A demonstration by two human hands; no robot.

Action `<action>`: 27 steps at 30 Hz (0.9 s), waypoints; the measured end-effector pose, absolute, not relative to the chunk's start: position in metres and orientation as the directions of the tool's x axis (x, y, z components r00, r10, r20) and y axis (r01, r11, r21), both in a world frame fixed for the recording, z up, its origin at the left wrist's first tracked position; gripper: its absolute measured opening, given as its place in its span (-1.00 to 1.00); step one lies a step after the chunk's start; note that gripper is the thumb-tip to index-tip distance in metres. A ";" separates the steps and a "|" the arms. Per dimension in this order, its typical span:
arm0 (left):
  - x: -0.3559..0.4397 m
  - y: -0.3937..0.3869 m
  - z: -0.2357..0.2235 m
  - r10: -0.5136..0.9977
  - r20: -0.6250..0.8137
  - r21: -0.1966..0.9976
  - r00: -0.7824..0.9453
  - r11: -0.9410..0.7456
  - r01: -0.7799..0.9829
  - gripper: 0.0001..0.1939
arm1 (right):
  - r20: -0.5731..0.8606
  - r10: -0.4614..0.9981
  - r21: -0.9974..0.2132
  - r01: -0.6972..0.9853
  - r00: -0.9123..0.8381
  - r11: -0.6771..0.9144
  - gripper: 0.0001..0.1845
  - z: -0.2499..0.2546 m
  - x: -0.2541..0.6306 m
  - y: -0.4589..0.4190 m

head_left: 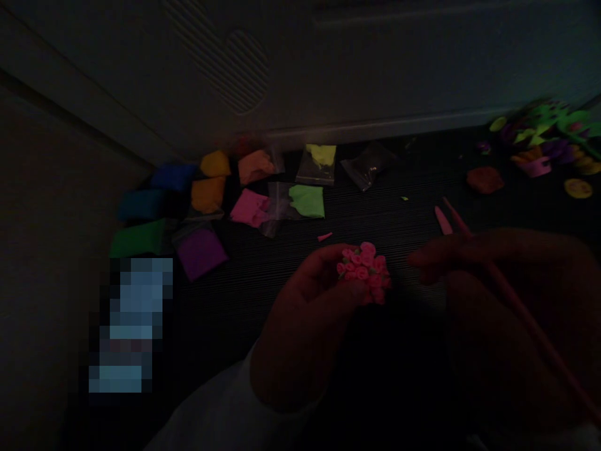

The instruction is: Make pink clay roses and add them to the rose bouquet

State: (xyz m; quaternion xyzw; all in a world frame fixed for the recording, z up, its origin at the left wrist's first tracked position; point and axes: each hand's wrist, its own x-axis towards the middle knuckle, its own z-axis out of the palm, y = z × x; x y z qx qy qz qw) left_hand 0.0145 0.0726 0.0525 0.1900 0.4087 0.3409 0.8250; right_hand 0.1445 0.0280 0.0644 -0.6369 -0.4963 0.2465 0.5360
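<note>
Between the thumb and fingers of my left hand (307,313) is a small bunch of pink clay roses (369,260), with bits of green among the blooms. My right hand (521,282) is just to its right, apart from it, closed around a long thin pink stick (511,297) like a modelling tool. The stick slants across the hand, its pointed end up toward the table's back. Its lower end runs off at the right edge. Beyond my right fingers lies a short pink pointed piece (442,220). The light is very dim, so the right fingertips show poorly.
Bags of coloured clay, among them a purple one (201,252) and a light green one (307,201), lie back left. A blurred-out bright screen (138,313) is at left. A brown lump (484,180) and several clay figures (533,164) stand back right, before the wall.
</note>
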 end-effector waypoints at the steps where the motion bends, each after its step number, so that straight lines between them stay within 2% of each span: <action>1: 0.015 0.074 0.052 0.700 -0.558 0.546 0.445 0.714 -0.438 -0.79 | 0.163 0.901 -0.952 0.305 0.402 0.036 -0.84 0.067 0.146 0.027; 3: 0.015 0.076 0.052 0.686 -0.573 0.475 0.449 0.724 -0.500 -0.82 | 0.072 0.917 -0.977 0.213 0.392 -0.014 -0.85 0.071 0.150 0.026; 5: 0.015 0.077 0.052 0.688 -0.584 0.449 0.431 0.716 -0.534 -0.82 | 0.043 0.927 -0.983 0.179 0.372 -0.026 -0.82 0.071 0.154 0.027; 10: 0.016 0.078 0.049 0.683 -0.608 0.457 0.404 0.717 -0.525 -0.81 | 0.129 0.947 -0.975 0.212 0.295 0.067 -0.85 0.063 0.158 0.033; 16: 0.017 0.082 0.040 0.668 -0.638 0.431 0.383 0.722 -0.540 -0.78 | 0.134 0.908 -0.972 0.233 0.397 0.041 -0.85 0.055 0.145 0.037; 24: 0.021 0.081 0.043 0.691 -0.650 0.534 0.317 0.712 -0.457 -0.60 | 0.118 0.909 -0.986 0.157 0.399 0.058 -0.88 0.056 0.153 0.039; 27: 0.021 0.081 0.045 0.717 -0.630 0.561 0.299 0.686 -0.463 -0.57 | 0.181 0.917 -0.959 0.271 0.354 0.084 -0.86 0.057 0.156 0.038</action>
